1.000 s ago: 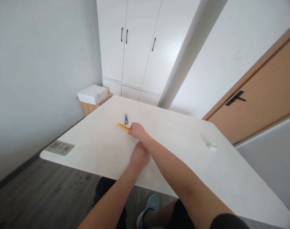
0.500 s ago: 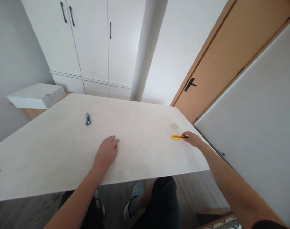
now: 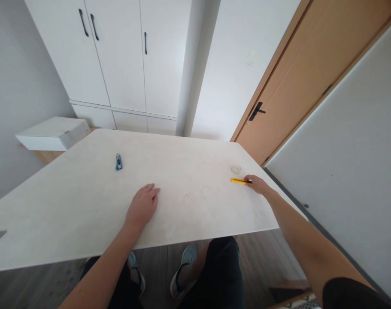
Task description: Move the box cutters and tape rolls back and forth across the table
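Observation:
My right hand point(image 3: 257, 184) rests near the right edge of the white table point(image 3: 69, 214), its fingers closed on the end of a thin yellow utility knife point(image 3: 239, 180) that lies flat on the top. Just beyond the knife sits a small clear roll of tape point(image 3: 236, 168). My left hand point(image 3: 142, 206) lies flat on the table near the front middle with the fingers stretched out, holding nothing. A small blue utility knife point(image 3: 118, 161) lies alone farther back on the left, apart from both hands.
A white box point(image 3: 53, 133) sits on a low wooden stand left of the table. White cupboards point(image 3: 118, 60) stand behind, a wooden door point(image 3: 298, 86) to the right. A grey wall panel point(image 3: 353, 163) runs close along the table's right side. My legs and shoes show below the front edge.
My right hand carried the yellow knife from beside the blue knife across to the table's right edge. My left hand stays flat. The view swung to the right.

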`<state>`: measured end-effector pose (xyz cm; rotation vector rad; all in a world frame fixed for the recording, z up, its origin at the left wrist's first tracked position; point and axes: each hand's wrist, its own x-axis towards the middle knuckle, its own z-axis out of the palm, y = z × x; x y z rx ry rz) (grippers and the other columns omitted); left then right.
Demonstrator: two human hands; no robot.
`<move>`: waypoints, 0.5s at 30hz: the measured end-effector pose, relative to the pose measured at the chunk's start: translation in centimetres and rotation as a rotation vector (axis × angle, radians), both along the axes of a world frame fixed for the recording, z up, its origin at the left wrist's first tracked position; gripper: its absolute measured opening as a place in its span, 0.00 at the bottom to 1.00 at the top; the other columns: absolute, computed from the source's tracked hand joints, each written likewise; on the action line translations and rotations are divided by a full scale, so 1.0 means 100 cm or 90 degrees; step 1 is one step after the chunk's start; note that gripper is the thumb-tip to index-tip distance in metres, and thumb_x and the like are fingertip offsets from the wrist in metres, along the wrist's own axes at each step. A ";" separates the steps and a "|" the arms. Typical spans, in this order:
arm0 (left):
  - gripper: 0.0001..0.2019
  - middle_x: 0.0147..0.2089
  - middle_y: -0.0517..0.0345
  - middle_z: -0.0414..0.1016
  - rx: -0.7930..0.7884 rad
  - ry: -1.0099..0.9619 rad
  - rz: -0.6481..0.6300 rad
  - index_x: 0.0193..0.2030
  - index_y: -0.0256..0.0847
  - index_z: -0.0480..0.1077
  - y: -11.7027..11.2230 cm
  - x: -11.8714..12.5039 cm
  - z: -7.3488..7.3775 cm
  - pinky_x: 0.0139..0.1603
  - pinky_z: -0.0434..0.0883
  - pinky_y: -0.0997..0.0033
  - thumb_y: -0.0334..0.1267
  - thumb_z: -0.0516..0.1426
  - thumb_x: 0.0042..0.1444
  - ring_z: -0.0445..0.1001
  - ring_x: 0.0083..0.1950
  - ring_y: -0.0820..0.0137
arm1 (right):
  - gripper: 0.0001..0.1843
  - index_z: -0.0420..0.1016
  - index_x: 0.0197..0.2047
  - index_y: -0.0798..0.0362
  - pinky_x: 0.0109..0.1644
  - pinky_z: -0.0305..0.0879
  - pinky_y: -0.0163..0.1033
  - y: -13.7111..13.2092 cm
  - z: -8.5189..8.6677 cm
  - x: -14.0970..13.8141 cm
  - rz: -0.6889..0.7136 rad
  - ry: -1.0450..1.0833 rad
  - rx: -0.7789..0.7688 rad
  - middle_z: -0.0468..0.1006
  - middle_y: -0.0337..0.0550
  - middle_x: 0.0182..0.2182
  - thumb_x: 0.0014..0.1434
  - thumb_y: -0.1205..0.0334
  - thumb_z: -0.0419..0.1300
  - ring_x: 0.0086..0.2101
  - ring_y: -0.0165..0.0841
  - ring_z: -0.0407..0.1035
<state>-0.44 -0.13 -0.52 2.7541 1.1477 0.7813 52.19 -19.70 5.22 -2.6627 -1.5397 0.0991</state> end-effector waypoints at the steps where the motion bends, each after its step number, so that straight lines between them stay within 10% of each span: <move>1: 0.20 0.58 0.40 0.77 0.000 -0.001 -0.002 0.52 0.34 0.79 0.000 0.000 -0.001 0.67 0.67 0.55 0.34 0.48 0.64 0.74 0.61 0.57 | 0.16 0.79 0.49 0.51 0.52 0.68 0.43 0.000 0.001 -0.001 -0.006 -0.002 -0.004 0.80 0.48 0.49 0.57 0.65 0.61 0.48 0.41 0.74; 9: 0.19 0.59 0.40 0.76 -0.021 0.007 0.014 0.53 0.35 0.78 -0.005 0.002 0.003 0.68 0.66 0.54 0.30 0.49 0.63 0.73 0.62 0.57 | 0.16 0.79 0.49 0.50 0.52 0.69 0.42 0.032 0.014 -0.051 0.031 -0.044 0.030 0.80 0.48 0.50 0.57 0.68 0.60 0.48 0.41 0.75; 15: 0.17 0.61 0.39 0.74 -0.073 -0.003 0.021 0.54 0.36 0.78 -0.010 0.003 0.011 0.69 0.63 0.55 0.30 0.51 0.64 0.71 0.64 0.59 | 0.11 0.80 0.43 0.50 0.48 0.66 0.38 0.135 0.030 -0.190 0.241 0.039 0.074 0.82 0.45 0.42 0.65 0.61 0.55 0.42 0.36 0.75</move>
